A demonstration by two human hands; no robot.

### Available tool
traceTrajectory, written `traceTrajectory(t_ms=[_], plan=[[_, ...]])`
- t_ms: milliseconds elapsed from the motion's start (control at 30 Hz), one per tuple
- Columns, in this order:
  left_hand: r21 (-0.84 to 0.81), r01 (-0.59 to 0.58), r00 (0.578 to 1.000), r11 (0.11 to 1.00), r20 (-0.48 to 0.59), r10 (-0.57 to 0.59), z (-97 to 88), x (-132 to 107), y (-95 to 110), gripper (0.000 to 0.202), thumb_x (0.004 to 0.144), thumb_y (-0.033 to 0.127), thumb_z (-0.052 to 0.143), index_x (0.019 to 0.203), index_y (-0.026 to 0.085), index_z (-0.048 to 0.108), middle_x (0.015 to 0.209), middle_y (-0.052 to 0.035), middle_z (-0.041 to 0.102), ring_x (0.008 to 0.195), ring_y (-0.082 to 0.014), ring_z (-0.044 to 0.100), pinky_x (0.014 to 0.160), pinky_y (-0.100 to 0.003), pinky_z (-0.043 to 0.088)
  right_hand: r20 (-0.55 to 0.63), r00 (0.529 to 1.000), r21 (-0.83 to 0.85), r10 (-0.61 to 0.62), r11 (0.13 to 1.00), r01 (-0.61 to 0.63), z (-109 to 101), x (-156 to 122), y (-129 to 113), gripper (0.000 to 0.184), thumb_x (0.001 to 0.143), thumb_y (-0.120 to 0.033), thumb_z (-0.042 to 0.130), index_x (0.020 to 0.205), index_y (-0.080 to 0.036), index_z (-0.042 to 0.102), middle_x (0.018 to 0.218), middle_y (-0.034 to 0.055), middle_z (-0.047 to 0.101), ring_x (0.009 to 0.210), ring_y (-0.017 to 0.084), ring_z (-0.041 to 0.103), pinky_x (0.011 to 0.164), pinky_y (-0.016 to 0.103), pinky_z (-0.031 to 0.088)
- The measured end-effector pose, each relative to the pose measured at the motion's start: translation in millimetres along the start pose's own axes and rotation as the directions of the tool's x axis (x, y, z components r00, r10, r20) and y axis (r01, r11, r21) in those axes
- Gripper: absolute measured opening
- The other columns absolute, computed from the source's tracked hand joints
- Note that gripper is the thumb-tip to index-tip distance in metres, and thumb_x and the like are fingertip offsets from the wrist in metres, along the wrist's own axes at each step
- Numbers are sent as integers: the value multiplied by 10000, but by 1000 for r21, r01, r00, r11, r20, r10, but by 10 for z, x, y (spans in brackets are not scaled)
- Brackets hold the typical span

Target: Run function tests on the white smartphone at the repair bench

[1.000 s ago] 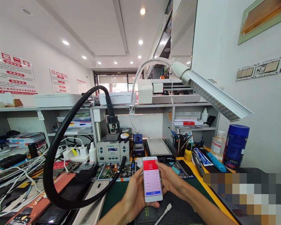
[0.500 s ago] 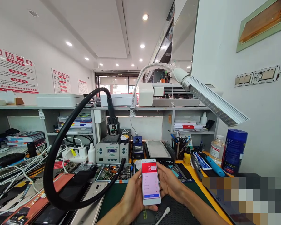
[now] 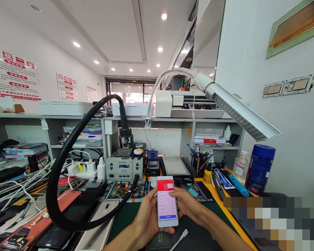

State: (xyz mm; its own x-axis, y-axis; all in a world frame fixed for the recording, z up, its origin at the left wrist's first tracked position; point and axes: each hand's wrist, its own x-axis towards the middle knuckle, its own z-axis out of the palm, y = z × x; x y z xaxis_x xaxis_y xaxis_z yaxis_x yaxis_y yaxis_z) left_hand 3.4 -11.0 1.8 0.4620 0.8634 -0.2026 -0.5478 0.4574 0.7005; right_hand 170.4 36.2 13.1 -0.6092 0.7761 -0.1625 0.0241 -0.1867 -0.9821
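Note:
A white smartphone stands tilted toward me with its screen lit: a red band on top, a pale list and a blue bar below. My left hand is wrapped round its left edge and underside, closed on it. My right hand is at the right edge, with the thumb over the upper part of the screen and the other fingers curled at the side, partly hidden behind the phone. Under the phone lie a dark flat pack and a white cable plug on a black perforated mat.
A thick black hose loops at the left from a grey rework station. Phones, including a gold phone, and white cables crowd the left. A lamp hangs over the right, above a blue can and a yellow bottle.
My right thumb has moved from the phone's right edge onto the upper screen. The phone stays in my left hand; the view has shifted slightly.

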Motion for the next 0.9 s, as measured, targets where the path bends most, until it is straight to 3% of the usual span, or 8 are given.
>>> traceTrajectory(t_ms=[100,233,333,467,767,900], plan=[[-8,15,1000,1000,7,-15,5,0,1,650,870,676,481,1280,184,586,1018,-138,689,835,-291,688,546,-371,581,-27,999,-22,-23,1000,23,-1,8,25,533,687,-262,628,1207,-176,554,954,84,713,803,237,668,593,292,494],[-25,23,1000,999,12,-23,17,-7,8,625,869,671,488,1251,190,602,981,-123,691,811,-265,682,540,-321,558,-36,999,5,-2,1000,2,6,30,25,481,814,-449,544,1201,-163,552,995,113,701,801,243,662,569,297,486],[-17,21,1000,1000,-13,-22,27,-11,7,617,866,670,495,1222,180,614,925,-111,682,783,-251,671,547,-317,548,-8,999,-5,34,999,-34,15,32,6,560,893,-587,426,1183,-132,576,1020,146,700,829,247,670,601,300,487],[0,15,1000,1000,-25,-15,30,-11,-6,632,860,667,502,1221,161,616,874,-93,659,745,-245,650,548,-360,559,3,999,-16,36,999,-36,13,36,11,603,924,-619,369,1193,-130,598,1042,155,702,869,257,677,632,308,495],[-1,41,997,999,-71,-41,98,-38,27,627,871,644,510,1260,158,580,986,-137,693,859,-291,679,553,-330,545,-88,995,-39,41,998,-44,15,57,43,635,922,-663,380,1204,-144,614,983,140,714,805,252,685,612,317,507],[-23,37,997,999,-64,-39,104,-48,19,612,864,624,549,1285,180,564,1010,-135,702,872,-285,687,600,-331,552,4,1000,14,21,1000,-21,3,33,18,689,921,-708,306,1290,-187,566,1047,126,713,848,258,688,622,324,520]])
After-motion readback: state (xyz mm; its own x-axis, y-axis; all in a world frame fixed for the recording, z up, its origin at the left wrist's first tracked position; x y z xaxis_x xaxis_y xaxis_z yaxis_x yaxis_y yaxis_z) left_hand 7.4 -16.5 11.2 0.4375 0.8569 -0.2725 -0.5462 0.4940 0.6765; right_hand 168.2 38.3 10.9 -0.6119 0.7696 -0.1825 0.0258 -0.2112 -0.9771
